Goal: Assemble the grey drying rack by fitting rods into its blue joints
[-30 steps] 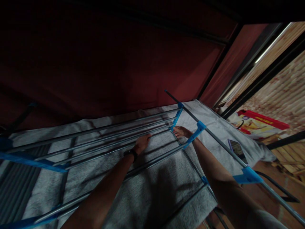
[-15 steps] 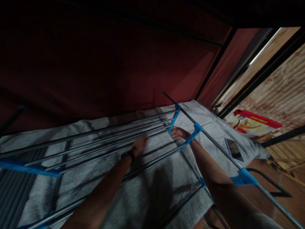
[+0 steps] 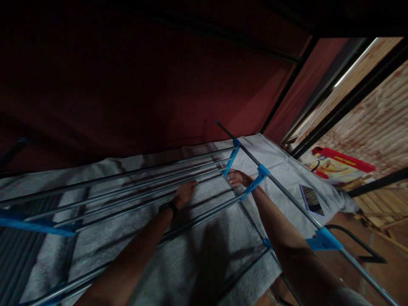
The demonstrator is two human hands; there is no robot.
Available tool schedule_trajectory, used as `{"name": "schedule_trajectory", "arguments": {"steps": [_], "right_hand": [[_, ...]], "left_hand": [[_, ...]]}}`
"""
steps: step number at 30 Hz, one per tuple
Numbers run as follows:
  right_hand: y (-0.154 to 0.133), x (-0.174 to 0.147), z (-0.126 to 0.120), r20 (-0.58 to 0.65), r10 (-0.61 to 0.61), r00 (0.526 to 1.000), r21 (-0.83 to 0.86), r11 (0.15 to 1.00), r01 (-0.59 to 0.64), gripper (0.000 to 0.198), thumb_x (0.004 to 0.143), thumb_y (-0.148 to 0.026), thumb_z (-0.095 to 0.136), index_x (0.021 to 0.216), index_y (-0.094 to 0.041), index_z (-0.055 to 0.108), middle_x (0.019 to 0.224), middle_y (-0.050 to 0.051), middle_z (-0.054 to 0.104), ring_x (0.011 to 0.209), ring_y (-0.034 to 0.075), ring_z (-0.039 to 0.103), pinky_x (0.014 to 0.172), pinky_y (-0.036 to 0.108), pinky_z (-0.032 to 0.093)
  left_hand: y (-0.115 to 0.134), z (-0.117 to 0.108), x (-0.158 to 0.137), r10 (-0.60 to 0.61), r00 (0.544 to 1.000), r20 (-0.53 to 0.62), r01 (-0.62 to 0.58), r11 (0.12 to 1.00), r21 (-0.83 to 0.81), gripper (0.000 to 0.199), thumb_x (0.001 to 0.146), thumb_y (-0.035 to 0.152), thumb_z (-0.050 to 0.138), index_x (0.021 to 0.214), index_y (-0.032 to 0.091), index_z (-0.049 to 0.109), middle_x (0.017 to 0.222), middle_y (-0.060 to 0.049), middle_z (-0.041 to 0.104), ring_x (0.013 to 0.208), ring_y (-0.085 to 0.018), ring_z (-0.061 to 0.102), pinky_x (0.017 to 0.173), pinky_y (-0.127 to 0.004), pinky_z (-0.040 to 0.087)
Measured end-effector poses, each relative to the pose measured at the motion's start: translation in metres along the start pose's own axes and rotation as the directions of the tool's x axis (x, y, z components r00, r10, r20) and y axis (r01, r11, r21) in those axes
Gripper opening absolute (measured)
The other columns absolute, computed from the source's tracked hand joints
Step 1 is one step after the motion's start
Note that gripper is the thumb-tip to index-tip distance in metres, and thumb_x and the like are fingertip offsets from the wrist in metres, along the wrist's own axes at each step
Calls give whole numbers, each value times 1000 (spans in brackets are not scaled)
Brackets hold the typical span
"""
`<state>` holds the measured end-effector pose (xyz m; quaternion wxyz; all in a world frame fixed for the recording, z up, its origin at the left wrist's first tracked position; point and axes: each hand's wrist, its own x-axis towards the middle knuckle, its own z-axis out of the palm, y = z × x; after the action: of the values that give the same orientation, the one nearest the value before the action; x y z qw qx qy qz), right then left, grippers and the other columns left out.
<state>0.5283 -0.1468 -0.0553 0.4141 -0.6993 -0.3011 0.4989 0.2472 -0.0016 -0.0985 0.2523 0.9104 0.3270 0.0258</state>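
Left hand (image 3: pixel 185 194) is pinching a rod (image 3: pixel 209 179), apparently lining it up; right hand (image 3: pixel 239 177) is waiting beside the blue bracket (image 3: pixel 233 159), grip unclear. Next move's calling for steady alignment.

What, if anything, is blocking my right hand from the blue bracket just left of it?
Nothing visible is in the way. Your right hand is right beside the lower end of the blue bracket; I can't tell whether they touch.

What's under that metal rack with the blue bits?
Under the rack there's a fuzzy grey cloth, with a row of dark rods at the left. What's beneath the cloth can't be seen, because it's covered.
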Motion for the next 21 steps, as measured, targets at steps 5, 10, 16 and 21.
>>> {"name": "schedule_trajectory", "arguments": {"steps": [5, 10, 16, 21], "right_hand": [[-3, -2, 3, -34, 30, 999, 18, 999, -29, 37, 76, -30, 68, 112, -20, 70, 95, 7, 74, 73, 19, 62, 69, 33, 56], [0, 1, 4, -39, 40, 998, 25, 999, -39, 39, 75, -31, 70, 113, -21, 70, 91, 6, 73, 74, 19, 62, 70, 33, 55], [5, 2, 2, -58, 30, 998, 46, 999, -27, 35, 76, -30, 71, 109, -20, 68, 93, 7, 72, 77, 21, 62, 74, 36, 56], [11, -1, 2, -21, 5, 1000, 24, 1000, -4, 32, 82, -31, 68, 112, -21, 68, 97, 7, 73, 84, 23, 64, 81, 39, 54]], "left_hand": [[0, 0, -1, -5, 1000, 11, 5, 1000, 8, 43, 100, 17, 43, 136, 19, 66, 141, -8, 67, 130, -21, 63, 115, -34, 45], [2, -1, -1, -5, 1000, 13, 5, 1000, 16, 43, 99, 17, 43, 136, 19, 66, 140, -8, 68, 127, -22, 65, 113, -35, 47], [5, 0, 0, 10, 1000, 11, -10, 1000, 22, 44, 97, 12, 44, 134, 18, 67, 133, -10, 71, 124, -23, 66, 112, -36, 48], [10, 0, -3, 13, 1000, 19, -13, 1000, 22, 44, 97, 9, 43, 134, 13, 65, 140, -14, 67, 128, -24, 64, 115, -38, 45]]}}
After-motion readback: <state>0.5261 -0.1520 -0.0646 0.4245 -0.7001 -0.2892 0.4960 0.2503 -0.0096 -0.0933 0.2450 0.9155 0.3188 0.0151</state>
